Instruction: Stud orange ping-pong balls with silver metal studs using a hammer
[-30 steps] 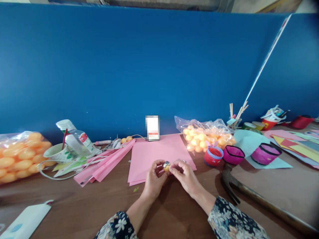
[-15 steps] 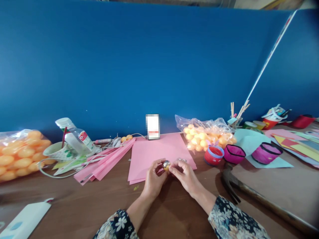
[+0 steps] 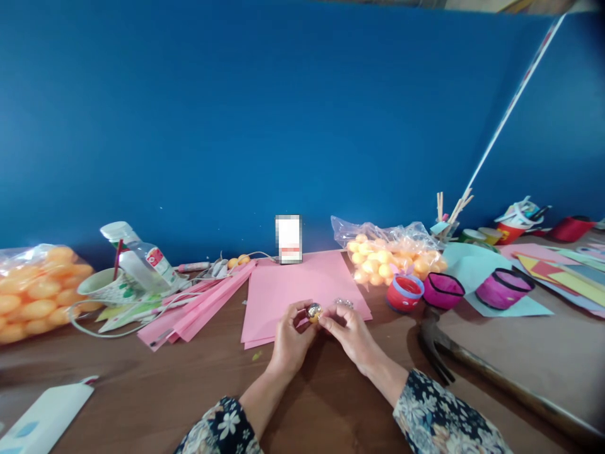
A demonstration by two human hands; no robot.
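Observation:
Above the near edge of the pink paper sheets (image 3: 293, 287), my left hand (image 3: 292, 337) is closed on a small round shiny ball (image 3: 313, 311), silvery on top and yellow below. Thumb and fingers grip it from the left side. My right hand (image 3: 350, 333) is pinched at the ball's right edge. Whatever lies between its fingertips is too small to make out. Just beyond the right fingers, a cluster of small silvery balls (image 3: 343, 303) shows on the paper, partly hidden by that hand.
At right lie a hammer (image 3: 491, 369), a red cup (image 3: 405, 294), purple cups (image 3: 505, 290) and a bag of orange balls (image 3: 373, 258). At left are another bag of orange balls (image 3: 40, 293), a tilted bottle (image 3: 146, 261), pink strips (image 3: 203, 309) and a white cable (image 3: 78, 325).
The view has shifted very slightly. Both hands keep the same pose around the small shiny ball, with hardly any finger movement.

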